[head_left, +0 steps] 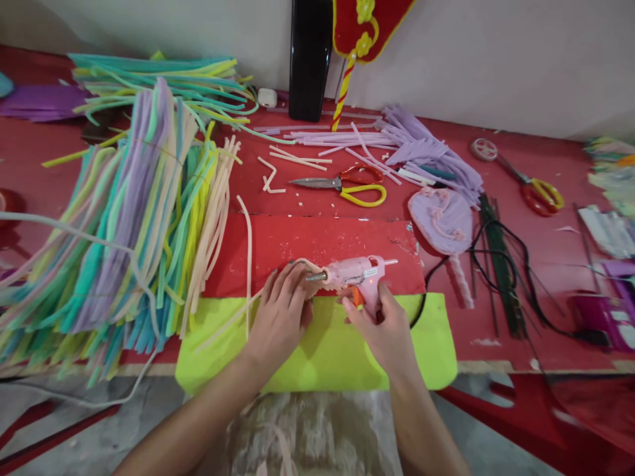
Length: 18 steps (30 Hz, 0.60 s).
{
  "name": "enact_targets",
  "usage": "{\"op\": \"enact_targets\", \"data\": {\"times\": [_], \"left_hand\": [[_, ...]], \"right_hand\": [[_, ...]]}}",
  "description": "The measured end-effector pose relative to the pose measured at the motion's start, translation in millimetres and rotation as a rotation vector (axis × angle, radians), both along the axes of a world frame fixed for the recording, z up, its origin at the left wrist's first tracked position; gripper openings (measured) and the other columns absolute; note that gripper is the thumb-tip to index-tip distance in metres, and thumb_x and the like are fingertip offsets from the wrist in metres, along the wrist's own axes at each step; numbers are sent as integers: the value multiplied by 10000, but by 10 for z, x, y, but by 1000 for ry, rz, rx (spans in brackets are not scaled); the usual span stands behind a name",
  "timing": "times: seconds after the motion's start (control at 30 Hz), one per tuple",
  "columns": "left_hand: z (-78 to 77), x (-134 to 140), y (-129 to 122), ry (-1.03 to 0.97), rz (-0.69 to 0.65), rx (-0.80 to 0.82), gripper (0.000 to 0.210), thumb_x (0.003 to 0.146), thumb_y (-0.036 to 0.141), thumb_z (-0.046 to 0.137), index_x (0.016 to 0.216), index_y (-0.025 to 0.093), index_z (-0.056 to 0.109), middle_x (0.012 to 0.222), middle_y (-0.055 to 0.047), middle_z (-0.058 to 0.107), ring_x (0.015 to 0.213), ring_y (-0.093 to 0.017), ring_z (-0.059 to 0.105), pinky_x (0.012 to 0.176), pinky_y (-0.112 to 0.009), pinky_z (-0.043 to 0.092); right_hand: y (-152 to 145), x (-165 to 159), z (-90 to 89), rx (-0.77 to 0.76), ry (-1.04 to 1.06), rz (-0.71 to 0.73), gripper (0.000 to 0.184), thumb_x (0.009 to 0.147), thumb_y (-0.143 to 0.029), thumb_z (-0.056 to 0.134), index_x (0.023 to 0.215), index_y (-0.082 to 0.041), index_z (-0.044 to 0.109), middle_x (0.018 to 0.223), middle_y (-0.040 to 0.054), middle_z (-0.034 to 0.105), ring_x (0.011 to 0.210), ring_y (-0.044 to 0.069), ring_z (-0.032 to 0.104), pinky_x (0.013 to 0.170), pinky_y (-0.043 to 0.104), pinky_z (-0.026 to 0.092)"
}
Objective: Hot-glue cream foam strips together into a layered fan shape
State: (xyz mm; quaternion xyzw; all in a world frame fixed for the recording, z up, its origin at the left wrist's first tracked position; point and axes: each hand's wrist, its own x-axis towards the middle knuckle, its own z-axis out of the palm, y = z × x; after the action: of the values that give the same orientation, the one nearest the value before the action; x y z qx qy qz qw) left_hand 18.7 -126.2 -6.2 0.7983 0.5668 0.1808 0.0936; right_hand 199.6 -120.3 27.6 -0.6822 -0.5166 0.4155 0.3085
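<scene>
My right hand is closed around the grip of a pink hot glue gun, with fingers by its orange trigger. The metal nozzle points left, at the fingertips of my left hand. Those fingers press on a pale peach pipe cleaner, whose tail runs down to the left. A fuzzy pale edge shows beneath the gun; the rest of that piece is hidden by gun and hand. Both hands are over a red board and a lime-green sheet.
Bundled pipe cleaners fill the left side. Scissors lie behind the board, with lilac pipe cleaners beyond. A lilac and pink pipe-cleaner piece sits at right, near a black cord. A black upright object stands by the wall.
</scene>
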Motion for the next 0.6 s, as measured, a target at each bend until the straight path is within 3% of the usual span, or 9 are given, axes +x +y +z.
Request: {"op": "enact_targets", "data": {"times": [0.13,0.37,0.6], "left_hand": [[4,-2,9,-12,5,6,412,827,134,518,1237,150,481,1357,-128,511,1327,-288,405,1121,-490,339],[18,-6,23,-33,4,-12,438,834,129,511,1268,129,455,1374,-131,495,1325,-277,402,1140,-471,316],[4,-28,29,-60,28,-12,464,833,131,519,1291,148,447,1392,-124,476,1293,-289,432,1107,-476,362]], "right_hand": [[9,-24,6,28,-55,-5,405,751,-445,653,693,-241,308,512,-123,236,437,61,299,438,204,383],[141,38,-112,94,-174,7,397,748,-458,654,715,-242,323,507,-117,286,447,76,353,442,207,319],[311,214,-174,222,-336,72,337,763,-401,654,733,-232,364,599,-85,380,521,89,419,520,226,385]]}}
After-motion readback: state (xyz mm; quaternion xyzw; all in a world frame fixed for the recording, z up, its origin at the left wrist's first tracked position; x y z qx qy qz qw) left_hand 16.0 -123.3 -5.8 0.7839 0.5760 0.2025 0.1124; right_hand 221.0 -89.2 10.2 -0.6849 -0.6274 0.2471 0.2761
